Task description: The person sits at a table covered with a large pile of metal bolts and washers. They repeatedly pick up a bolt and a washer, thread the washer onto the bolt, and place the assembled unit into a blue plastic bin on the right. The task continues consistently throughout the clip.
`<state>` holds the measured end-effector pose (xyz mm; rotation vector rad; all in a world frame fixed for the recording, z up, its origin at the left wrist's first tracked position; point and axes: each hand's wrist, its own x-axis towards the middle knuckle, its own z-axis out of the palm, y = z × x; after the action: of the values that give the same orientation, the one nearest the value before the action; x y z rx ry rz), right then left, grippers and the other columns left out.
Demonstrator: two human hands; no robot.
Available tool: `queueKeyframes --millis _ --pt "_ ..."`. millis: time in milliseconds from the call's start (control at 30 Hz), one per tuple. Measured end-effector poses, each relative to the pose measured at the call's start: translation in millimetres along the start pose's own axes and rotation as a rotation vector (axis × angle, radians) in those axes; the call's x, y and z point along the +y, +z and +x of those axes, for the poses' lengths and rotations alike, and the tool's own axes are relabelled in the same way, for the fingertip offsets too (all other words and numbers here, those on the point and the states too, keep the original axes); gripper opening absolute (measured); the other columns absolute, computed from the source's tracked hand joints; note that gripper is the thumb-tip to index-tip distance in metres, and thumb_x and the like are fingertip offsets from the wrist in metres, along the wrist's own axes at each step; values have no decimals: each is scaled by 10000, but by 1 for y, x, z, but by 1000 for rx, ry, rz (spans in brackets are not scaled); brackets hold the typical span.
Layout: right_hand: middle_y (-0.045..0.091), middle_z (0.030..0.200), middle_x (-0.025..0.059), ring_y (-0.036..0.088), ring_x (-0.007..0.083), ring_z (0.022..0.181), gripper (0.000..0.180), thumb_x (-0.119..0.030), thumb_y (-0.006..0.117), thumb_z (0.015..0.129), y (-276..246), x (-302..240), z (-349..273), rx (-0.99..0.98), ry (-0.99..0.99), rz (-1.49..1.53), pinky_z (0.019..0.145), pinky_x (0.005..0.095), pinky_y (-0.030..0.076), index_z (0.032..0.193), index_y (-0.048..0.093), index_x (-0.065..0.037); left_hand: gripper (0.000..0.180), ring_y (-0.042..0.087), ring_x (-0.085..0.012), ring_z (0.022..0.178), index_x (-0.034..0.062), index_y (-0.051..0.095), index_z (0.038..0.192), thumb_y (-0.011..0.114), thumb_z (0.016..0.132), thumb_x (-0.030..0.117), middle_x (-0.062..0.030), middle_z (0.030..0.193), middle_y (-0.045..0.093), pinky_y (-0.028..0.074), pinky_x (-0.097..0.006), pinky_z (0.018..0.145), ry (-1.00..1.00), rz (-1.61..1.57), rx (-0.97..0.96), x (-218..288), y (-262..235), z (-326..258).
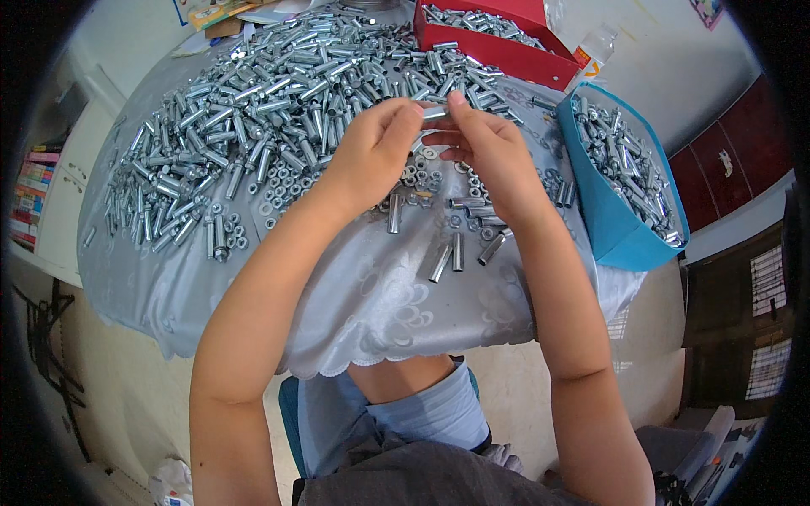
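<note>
Over the middle of the table, my left hand (373,150) and my right hand (494,160) meet around a short, shiny metal sleeve (435,112). Both hands are closed, the sleeve lying sideways between their fingertips; some left fingers are hidden behind the hand. Below them, a loose sleeve (394,213) stands out near a cluster of hex nuts and washers (419,174). Two more sleeves (458,252) lie closer to the table's front edge. Behind the hands spreads a big heap of expansion bolts (278,101), with more nuts (291,184) along its near side.
A silver patterned cloth (363,291) covers the round table. At the right edge stands a blue bin (612,223) full of bolts. A red box (506,57) with more bolts sits at the back, beside a clear plastic bottle (596,52). Papers lie at the far left.
</note>
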<state>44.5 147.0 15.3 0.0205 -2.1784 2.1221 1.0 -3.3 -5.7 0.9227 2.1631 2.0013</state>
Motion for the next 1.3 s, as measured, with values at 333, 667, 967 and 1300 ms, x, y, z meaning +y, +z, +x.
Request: queueKeyframes --millis 333,667,967,1300 --pt "618 838 111 530 292 836 186 -229 679 677 -24 31 10 142 -514 -1052 764 370 430 791 686 -82 360 286 -77 397 150 296 535 420 815 339 40 481 267 272 -239 411 -258 -349 258 -2 -10 13" --pt "606 868 95 527 257 852 156 -188 691 677 -19 35 10 128 -558 -1089 777 340 428 775 661 -71 360 283 -80 392 155 290 530 426 810 336 45 480 267 258 -244 406 -316 -369 273 -1 -8 14" --pt "622 774 20 535 68 643 174 -140 636 776 -8 1 5 10 -116 125 582 196 404 898 591 -24 448 253 -71 406 164 248 533 430 847 427 53 490 237 236 -248 408 -374 -306 217 1 -3 10" --pt "572 746 -22 489 45 626 177 -157 652 776 -13 -1 3 -76 67 325 580 173 400 903 605 -43 469 309 -57 444 59 459 625 425 875 455 41 534 353 279 -218 417 -259 -395 -90 -6 -10 11"
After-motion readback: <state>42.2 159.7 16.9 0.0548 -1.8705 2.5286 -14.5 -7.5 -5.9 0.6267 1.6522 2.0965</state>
